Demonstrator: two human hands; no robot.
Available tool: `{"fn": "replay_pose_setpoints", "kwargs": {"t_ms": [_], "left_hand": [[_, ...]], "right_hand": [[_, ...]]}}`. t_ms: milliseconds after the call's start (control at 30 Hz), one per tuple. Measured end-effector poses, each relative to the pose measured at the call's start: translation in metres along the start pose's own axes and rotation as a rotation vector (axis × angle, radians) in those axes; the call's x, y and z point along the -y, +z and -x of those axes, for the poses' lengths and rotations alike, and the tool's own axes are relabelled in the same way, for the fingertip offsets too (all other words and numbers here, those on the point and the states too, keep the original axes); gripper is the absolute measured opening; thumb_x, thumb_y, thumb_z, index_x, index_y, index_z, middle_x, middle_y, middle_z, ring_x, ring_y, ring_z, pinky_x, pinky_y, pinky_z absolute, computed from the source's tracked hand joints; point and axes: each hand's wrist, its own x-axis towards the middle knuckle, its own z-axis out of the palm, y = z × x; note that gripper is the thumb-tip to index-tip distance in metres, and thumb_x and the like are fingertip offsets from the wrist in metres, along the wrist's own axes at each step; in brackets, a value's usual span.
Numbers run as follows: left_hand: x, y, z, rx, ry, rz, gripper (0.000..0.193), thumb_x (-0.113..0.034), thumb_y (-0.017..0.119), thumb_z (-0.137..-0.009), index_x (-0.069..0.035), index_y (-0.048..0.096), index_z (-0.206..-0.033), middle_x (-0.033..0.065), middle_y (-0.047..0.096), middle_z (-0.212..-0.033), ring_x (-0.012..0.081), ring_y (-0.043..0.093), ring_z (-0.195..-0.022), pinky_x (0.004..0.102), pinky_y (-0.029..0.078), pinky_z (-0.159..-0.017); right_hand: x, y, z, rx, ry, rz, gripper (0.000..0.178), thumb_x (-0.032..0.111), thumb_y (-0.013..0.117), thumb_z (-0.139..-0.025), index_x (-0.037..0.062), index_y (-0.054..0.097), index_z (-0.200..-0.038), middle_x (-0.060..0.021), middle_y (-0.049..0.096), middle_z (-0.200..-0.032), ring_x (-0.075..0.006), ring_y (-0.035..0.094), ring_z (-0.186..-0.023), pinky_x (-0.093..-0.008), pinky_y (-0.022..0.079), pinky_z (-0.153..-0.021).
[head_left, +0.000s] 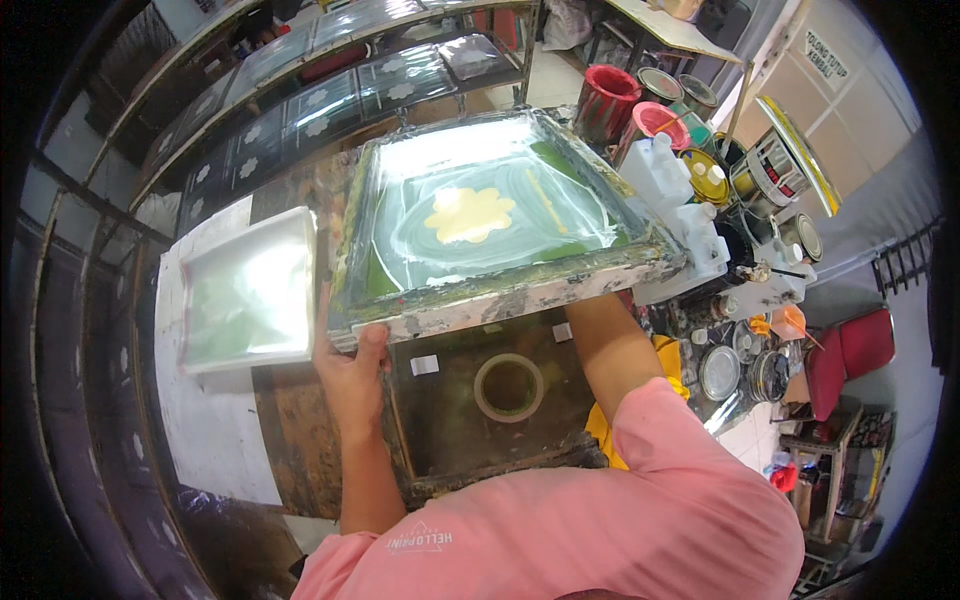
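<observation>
Screen-printing frame [500, 215] tilted up at its near edge over the stained printing table [300, 450], mesh smeared with white ink around a pale yellow flower stencil [470, 213]. Left hand [350, 365] clamped on the frame's near left corner, thumb over the paint-crusted wooden bar, probably to hold the screen clear of the bed below. Right hand hidden behind the frame's near right side, forearm running up under it; grip impossible to tell. Roll of tape [508, 387] lying flat on the dark platen beneath. Second white-framed screen [250, 290] resting just left. Paint cans [605, 100] and white jugs [665, 175] crowded to the right, within reach.
</observation>
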Motion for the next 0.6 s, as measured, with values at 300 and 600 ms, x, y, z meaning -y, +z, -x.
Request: {"fn": "replay_pose_setpoints", "kwargs": {"t_ms": [300, 600], "left_hand": [[-0.001, 0.003, 0.003, -0.015, 0.020, -0.021, 0.097, -0.035, 0.088, -0.087, 0.003, 0.037, -0.160, 0.0056, 0.065, -0.091, 0.0101, 0.055, -0.065, 0.0247, 0.044, -0.051], [0.001, -0.001, 0.000, -0.003, 0.013, -0.013, 0.090, -0.028, 0.088, -0.088, 0.003, 0.041, -0.157, 0.0054, 0.067, -0.094, 0.0085, 0.057, -0.067, 0.0235, 0.046, -0.051]], "right_hand": [[0.013, -0.015, 0.082, 0.037, 0.111, -0.083, 0.050, 0.024, 0.056, -0.108, 0.0064, 0.046, -0.153, -0.0108, 0.054, -0.151, -0.0256, 0.051, -0.138, -0.0403, 0.040, -0.119], [-0.027, -0.001, 0.088, 0.098, 0.044, 0.067, 0.056, 0.028, 0.062, -0.106, 0.0083, 0.045, -0.155, -0.0099, 0.054, -0.152, -0.0250, 0.049, -0.141, -0.0410, 0.040, -0.120]]}}
